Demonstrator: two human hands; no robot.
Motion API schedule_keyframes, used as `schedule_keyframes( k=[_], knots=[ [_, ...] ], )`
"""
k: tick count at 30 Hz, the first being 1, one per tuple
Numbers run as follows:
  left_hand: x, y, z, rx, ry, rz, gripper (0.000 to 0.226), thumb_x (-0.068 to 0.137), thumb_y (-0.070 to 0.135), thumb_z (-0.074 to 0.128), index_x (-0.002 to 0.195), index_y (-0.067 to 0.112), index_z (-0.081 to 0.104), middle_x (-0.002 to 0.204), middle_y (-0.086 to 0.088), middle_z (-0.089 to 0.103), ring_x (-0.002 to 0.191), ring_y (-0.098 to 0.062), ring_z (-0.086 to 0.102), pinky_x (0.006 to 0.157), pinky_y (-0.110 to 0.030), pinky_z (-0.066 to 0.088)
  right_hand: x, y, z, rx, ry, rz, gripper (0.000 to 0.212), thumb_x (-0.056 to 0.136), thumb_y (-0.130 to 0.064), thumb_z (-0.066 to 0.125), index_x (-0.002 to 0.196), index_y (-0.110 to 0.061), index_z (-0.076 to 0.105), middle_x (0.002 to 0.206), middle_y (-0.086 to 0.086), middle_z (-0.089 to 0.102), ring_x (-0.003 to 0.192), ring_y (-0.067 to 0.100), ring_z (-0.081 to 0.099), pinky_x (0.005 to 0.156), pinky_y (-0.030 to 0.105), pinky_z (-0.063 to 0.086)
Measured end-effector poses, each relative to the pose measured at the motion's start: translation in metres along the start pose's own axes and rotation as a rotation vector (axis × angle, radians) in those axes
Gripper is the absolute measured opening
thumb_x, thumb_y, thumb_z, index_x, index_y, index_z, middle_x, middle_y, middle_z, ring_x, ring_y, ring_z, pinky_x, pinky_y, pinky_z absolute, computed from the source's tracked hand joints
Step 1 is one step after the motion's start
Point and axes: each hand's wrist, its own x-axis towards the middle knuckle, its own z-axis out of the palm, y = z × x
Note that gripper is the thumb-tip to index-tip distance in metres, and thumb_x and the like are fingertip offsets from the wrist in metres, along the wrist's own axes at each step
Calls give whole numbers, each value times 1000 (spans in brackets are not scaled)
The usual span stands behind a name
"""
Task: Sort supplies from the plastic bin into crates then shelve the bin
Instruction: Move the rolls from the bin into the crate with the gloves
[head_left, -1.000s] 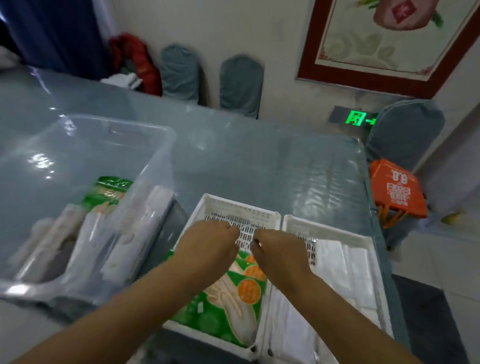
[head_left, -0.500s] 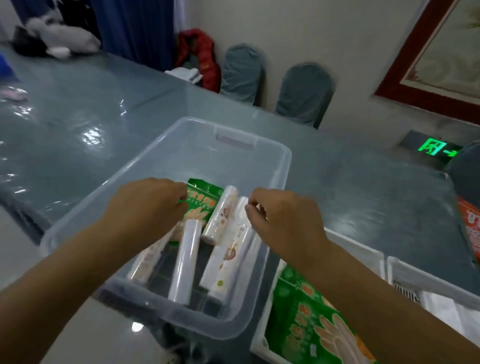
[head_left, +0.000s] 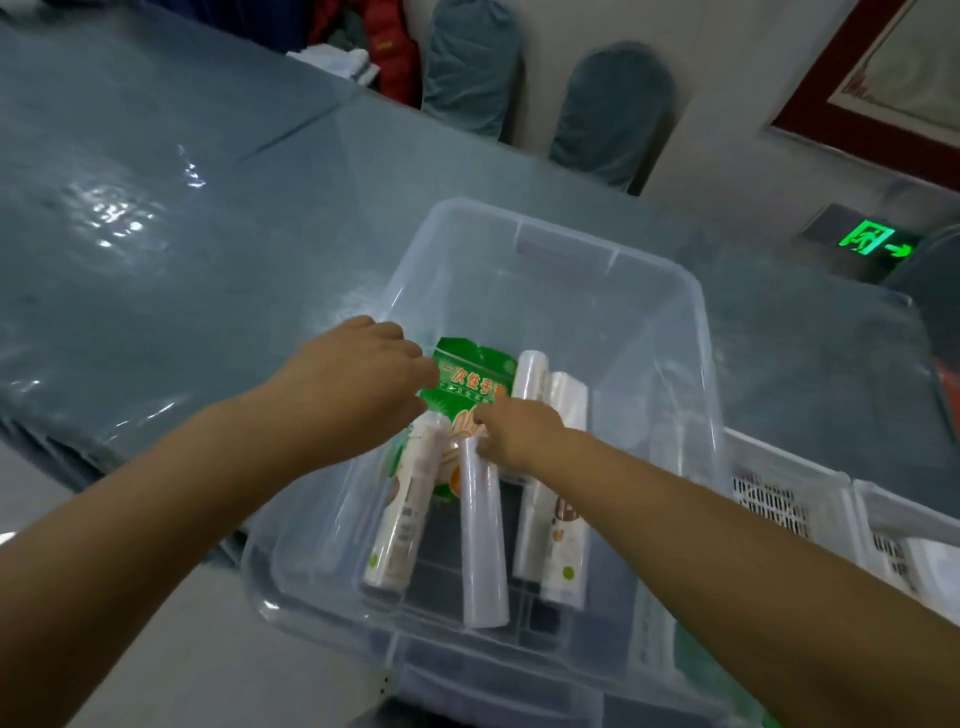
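Both hands, left hand (head_left: 358, 384) and right hand (head_left: 514, 431), are reaching into the bin (head_left: 696, 332), grips hidden, with rolls (head_left: 483, 540) and a green pack (head_left: 467, 374) remaining, so sorting looks unfinished.

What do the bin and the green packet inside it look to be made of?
Bin: clear, fairly rigid-looking plastic with a glossy finish; the table shows through its walls. Green packet: apparently thin printed plastic film, shiny, with a crinkled top edge.

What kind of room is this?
Probably a banquet or meeting hall: a long table under a clear cover, cloth-covered chairs along the wall, a green exit sign, and a big framed picture.
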Motion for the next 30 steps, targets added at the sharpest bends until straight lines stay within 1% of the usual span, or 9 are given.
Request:
schedule_keyframes(
  k=[5,9,12,15,17,20,23,27,30],
  knots=[
    [0,-5,10,-41,-2,29,30,89,40,42,112,30,58,103,8,67,101,-15,56,91,-29,29,15,-4,27,198,-83,35,43,82,-45,60,120,-24,57,120,10,57,103,27,57,85,35,49],
    [9,-7,9,5,-60,59,30,88,41,43,110,29,59,101,7,68,97,-15,58,89,-30,32,12,10,17,396,-123,86,37,80,-39,68,108,-17,61,103,2,59,88,20,59,62,23,44],
    [27,-7,3,64,-181,90,29,87,39,47,110,25,59,101,4,68,94,-18,60,87,-32,40,1,25,-8,666,-147,134,40,80,-28,71,115,-13,58,105,1,55,76,15,58,49,21,48],
    [54,2,4,55,-380,54,30,87,32,49,114,20,55,104,-1,65,94,-23,61,73,-34,47,-18,42,-45,710,31,120,17,81,-24,71,80,-14,57,82,3,53,69,18,57,54,33,55],
    [72,12,10,121,-555,70,32,88,28,52,118,15,54,109,-3,63,98,-23,60,73,-33,48,-34,55,-70,732,239,125,29,80,-21,71,67,-13,46,71,7,46,67,22,50,64,44,52],
    [90,27,27,219,-803,127,43,85,23,61,124,9,52,121,-9,60,108,-27,58,87,-36,48,-59,74,-97,699,577,178,34,79,-23,70,64,-13,42,63,2,38,59,18,40,54,32,36],
    [97,37,48,215,-920,139,57,79,22,68,131,11,47,123,-11,58,108,-28,57,93,-40,48,-82,89,-107,651,832,247,34,77,-28,69,65,-6,47,62,2,41,52,14,36,49,29,29],
    [94,46,65,247,-1010,150,82,72,28,75,141,22,30,130,-11,52,112,-31,53,92,-42,45,-110,101,-102,811,1013,327,34,76,-26,70,68,0,50,63,3,42,53,11,35,52,29,30],
    [94,48,66,226,-1043,157,83,75,22,73,143,24,26,139,-10,45,121,-33,47,99,-42,41,-128,103,-91,972,1068,382,27,77,-24,71,70,-4,53,67,3,49,59,11,43,59,29,40]
  ],
)
